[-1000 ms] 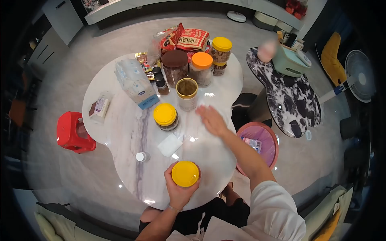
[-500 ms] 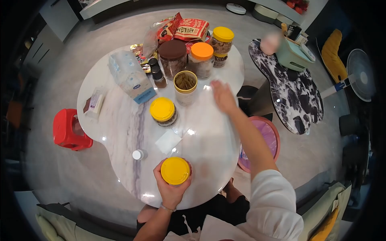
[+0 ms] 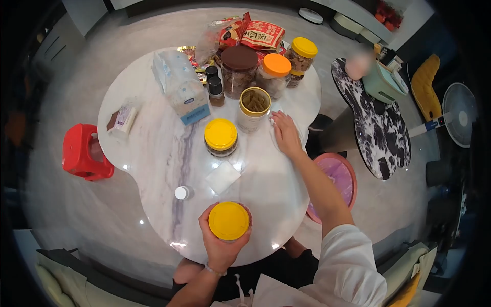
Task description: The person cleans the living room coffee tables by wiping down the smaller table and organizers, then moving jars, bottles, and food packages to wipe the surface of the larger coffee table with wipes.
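Note:
My left hand (image 3: 223, 250) is wrapped round a jar with a yellow lid (image 3: 228, 220) near the table's front edge. My right hand (image 3: 286, 134) lies flat, fingers stretched out, on what looks like a thin white tissue (image 3: 274, 138). Just left of it stands an open, gold-rimmed canister (image 3: 250, 123) with brownish-green pieces inside. A second yellow-lidded jar (image 3: 221, 137) stands mid-table, with a white sheet (image 3: 223, 177) in front of it. To the left of the sheet is a small white-capped bottle (image 3: 182, 193).
Behind the canister stand a brown-lidded jar (image 3: 239, 71), an orange-lidded jar (image 3: 274, 75), stacked yellow-lidded jars (image 3: 302, 53) and red snack bags (image 3: 262, 35). A tissue pack (image 3: 181, 87) is at left. A pink bin (image 3: 335, 179) and black-and-white side table (image 3: 381, 138) stand right.
My right hand has moved up and right along the table from its first position beside the canister, and is now flattened. The view has shifted; my left hand still grips the jar.

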Motion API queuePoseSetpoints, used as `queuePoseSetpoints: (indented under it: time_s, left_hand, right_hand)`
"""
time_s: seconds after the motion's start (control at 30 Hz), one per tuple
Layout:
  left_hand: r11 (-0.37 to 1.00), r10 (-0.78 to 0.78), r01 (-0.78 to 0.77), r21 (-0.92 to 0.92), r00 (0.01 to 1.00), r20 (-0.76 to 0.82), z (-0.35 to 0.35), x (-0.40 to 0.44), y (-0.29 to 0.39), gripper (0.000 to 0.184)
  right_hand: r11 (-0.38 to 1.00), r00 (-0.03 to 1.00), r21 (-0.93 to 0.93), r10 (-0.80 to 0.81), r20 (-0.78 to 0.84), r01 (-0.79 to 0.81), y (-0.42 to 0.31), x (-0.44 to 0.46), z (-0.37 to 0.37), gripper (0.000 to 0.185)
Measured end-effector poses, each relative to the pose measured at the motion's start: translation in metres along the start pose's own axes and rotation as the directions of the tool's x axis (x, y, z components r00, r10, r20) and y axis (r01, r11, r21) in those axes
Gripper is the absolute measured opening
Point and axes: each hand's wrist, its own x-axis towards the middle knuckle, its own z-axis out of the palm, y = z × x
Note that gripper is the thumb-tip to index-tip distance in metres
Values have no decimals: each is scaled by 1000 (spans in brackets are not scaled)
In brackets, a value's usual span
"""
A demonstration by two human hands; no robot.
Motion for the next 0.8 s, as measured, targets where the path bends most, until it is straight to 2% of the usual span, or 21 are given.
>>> queuePoseSetpoints:
  time_s: [0.13, 0.2, 0.33, 0.4, 0.53, 0.63, 0.7, 0.8]
  left_hand:
    - [997, 15, -20, 79, 998, 67, 0, -3, 2, 80]
    - [998, 54, -57, 40, 996, 71, 0, -4, 3, 81]
    - [1000, 15, -14, -18, 997, 79, 0, -2, 7, 82]
    - [1000, -23, 23, -1, 993, 114, 0, -6, -2, 82]
    - [999, -17, 22, -40, 993, 119, 1, -6, -3, 81]
    - [1000, -5, 4, 9, 994, 112, 2, -7, -5, 80]
    - [999, -29, 27, 21, 992, 121, 2, -9, -9, 80]
    - [997, -64, 69, -34, 989, 134, 4, -11, -12, 79]
  right_hand:
    - [994, 992, -112, -23, -121, 9, 3, 12, -4, 27]
    - [999, 988, 5, 34, -151, -34, 5, 9, -2, 25]
    - [998, 997, 59, 5, -75, -1, 3, 0, -11, 24]
    - [996, 991, -68, -62, -122, 54, 0, 7, -13, 23]
    - [998, 994, -43, -43, -103, 39, 1, 3, -14, 25]
    - [1000, 1000, 14, -6, -7, 6, 3, -2, -15, 25]
    - [997, 987, -62, -56, -147, 48, 5, 2, -12, 23]
    - [995, 986, -95, -19, -164, 4, 4, 3, -11, 21]
